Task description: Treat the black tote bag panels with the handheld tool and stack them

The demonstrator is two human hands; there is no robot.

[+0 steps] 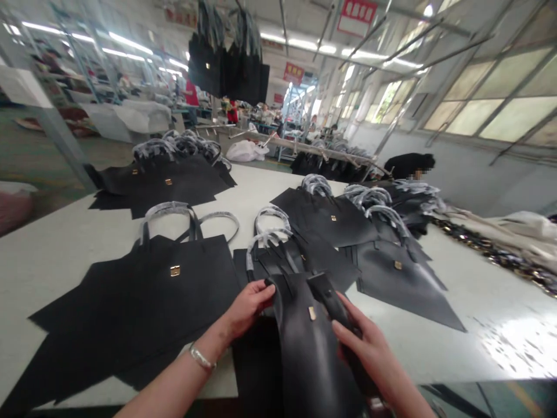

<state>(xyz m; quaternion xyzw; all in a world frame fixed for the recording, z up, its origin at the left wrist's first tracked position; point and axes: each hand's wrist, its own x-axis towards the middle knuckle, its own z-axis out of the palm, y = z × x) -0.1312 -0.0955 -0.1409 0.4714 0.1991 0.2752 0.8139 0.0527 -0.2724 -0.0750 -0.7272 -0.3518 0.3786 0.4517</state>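
Between my hands is a black leather bag panel (300, 342), bent along its length, with a small gold clasp (312, 313) near its top. My left hand (252, 302) pinches its upper left corner between thumb and fingers. On the other side my right hand (359, 334) grips the curled right edge. Plastic-wrapped handles (270, 232) rise just beyond the panel, over more black panels. To the left lies a fanned stack of black bag panels (174, 307) with a gold clasp (174, 271) and wrapped handles (169, 207).
More stacked panels lie at the back left (187, 180), at centre right (326, 215) and to the right (400, 273) on the white table (248, 180). Black bags (230, 69) hang overhead. A person in black (409, 165) bends near the table's far right, by a strip of shiny hardware (491, 252).
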